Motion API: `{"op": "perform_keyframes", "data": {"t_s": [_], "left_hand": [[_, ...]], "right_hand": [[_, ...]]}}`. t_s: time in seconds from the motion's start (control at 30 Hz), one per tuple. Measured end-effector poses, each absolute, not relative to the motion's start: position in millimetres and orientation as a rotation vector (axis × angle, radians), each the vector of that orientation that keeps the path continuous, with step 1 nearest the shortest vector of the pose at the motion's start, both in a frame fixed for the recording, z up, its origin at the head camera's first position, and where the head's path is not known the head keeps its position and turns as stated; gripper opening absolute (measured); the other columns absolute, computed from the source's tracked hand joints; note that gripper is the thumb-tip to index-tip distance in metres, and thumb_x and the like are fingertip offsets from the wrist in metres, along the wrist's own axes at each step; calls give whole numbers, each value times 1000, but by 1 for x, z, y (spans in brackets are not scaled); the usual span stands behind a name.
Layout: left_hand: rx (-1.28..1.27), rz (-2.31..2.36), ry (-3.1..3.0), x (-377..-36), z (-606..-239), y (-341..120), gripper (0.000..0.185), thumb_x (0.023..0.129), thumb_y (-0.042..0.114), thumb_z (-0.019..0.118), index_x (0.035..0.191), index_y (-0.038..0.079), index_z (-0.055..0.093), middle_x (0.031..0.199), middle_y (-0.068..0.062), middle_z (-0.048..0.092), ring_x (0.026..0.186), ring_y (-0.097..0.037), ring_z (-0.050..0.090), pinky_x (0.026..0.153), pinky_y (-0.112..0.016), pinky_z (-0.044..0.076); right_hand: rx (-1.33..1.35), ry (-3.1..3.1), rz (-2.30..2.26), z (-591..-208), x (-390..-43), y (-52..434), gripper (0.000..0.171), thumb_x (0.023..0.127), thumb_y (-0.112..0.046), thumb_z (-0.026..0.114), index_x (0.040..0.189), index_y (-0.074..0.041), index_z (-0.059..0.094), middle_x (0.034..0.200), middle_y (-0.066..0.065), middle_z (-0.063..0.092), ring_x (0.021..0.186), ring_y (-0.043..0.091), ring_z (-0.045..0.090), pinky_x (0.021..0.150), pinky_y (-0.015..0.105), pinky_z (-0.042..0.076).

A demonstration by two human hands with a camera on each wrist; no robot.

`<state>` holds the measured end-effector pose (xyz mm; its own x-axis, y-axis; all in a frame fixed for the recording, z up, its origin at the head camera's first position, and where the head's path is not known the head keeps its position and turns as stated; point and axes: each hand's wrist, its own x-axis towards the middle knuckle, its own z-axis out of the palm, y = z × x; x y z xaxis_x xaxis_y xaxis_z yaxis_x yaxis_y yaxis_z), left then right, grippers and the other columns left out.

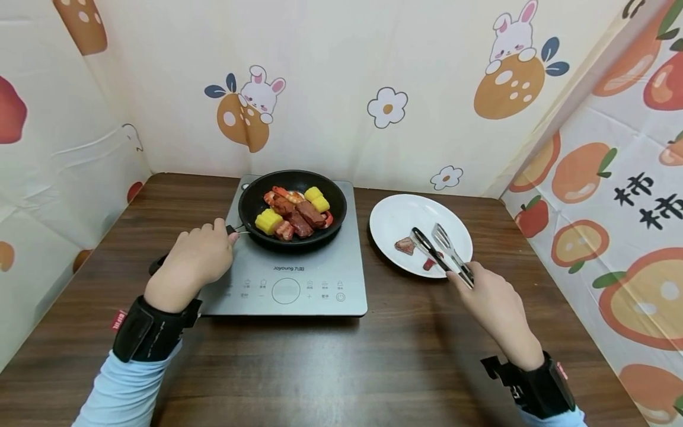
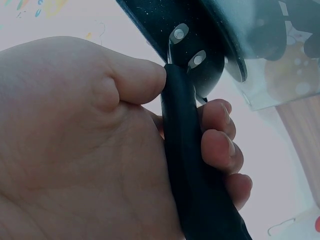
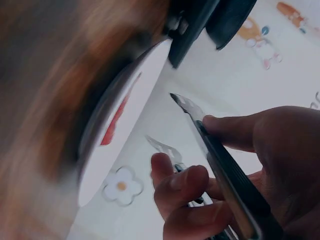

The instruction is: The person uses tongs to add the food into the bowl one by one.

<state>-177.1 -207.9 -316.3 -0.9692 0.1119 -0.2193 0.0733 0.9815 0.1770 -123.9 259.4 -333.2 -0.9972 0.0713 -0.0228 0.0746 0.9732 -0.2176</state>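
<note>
Both hands curled tight: left hand (image 1: 198, 259) forward, right hand (image 1: 493, 302) angled inward.

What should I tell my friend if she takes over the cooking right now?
Left hand: grips the black pan handle, steadying the pan on the cooker.
Right hand: holds the tongs, tips apart over the white plate.
Done: two pieces of meat lie on the plate, one partly hidden by the tongs.
Left: corn, meat chunks and shrimp are in the pan. Probably go back for the next piece.
</note>
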Motion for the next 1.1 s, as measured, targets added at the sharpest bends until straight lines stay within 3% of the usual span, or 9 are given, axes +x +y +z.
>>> {"op": "perform_keyframes", "data": {"t_s": [0.2,0.53,0.87,1.1], "left_hand": [[128,240,2894,-177,-317,-207,43,112,27,32,113,-14,44,95,-26,55,88,-40,56,80,-53,43],[121,252,2899,-176,-318,-206,42,112,27,33,111,-13,44,93,-25,54,86,-39,55,80,-53,43],[124,264,2908,-176,-319,-206,41,112,28,33,109,-12,44,92,-24,54,84,-38,55,79,-52,42],[131,248,2913,-177,-318,-206,41,112,28,33,109,-12,44,91,-23,54,84,-38,54,78,-51,42]], "right_hand": [[195,3039,-340,-338,-117,278,65,103,-55,49,130,3,58,101,25,70,76,33,67,55,43,45],[202,2951,-335,-342,-115,283,65,104,-56,48,123,5,59,86,17,67,68,24,59,53,36,39],[144,3035,-312,-346,-123,277,48,104,-44,54,117,1,65,93,23,71,76,37,67,55,45,45],[142,3000,-322,-340,-133,275,40,104,-42,53,98,-4,64,77,12,61,67,27,57,53,38,38]]}}
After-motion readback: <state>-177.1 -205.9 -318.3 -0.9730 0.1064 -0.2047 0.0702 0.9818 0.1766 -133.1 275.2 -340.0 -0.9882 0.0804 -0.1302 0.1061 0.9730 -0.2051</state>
